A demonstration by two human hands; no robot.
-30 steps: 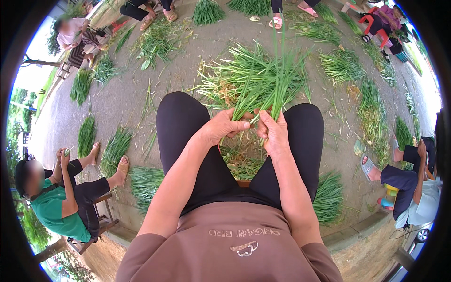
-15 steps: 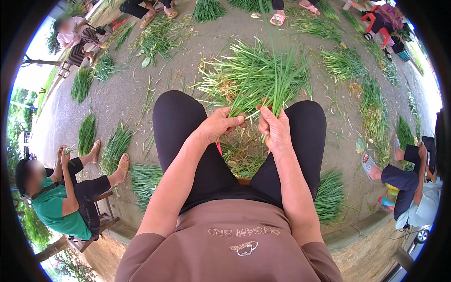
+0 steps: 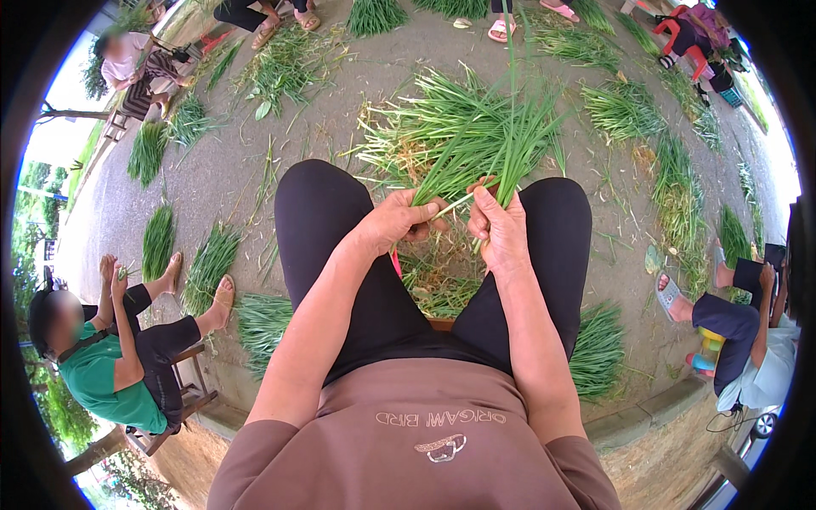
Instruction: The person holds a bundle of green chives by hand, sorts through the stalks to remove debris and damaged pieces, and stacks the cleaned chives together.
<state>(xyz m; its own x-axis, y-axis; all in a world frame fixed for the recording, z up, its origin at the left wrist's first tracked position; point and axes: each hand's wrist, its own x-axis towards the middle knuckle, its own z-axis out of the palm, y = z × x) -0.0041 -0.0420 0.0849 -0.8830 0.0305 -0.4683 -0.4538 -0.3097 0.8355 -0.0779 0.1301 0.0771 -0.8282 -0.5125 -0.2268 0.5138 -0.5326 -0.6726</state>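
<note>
Long green leafy stalks that look like garlic chives are in both my hands, held over the gap between my knees. My left hand (image 3: 398, 223) is closed, its thumb and fingers pinching stalk ends. My right hand (image 3: 498, 223) grips a bunch of chives (image 3: 520, 157) whose leaves fan up and away from me. One pale stalk (image 3: 455, 206) bridges the space between the two hands. Just beyond them, a large heap of chives (image 3: 433, 127) lies on the ground, pale ends toward the left. Fingertips of both hands are partly hidden.
Trimmings (image 3: 446, 285) litter the ground between my legs. Chive bundles lie on both sides, such as a left bundle (image 3: 265, 327) and a right bundle (image 3: 597, 353). A person in green (image 3: 110, 374) sits at left, another person (image 3: 756, 357) at right. More people sit at the far side.
Both hands stay nearly in place, still holding chives. The leaves in my right hand have swung slightly to the right. The person at left has raised their hands a little.
</note>
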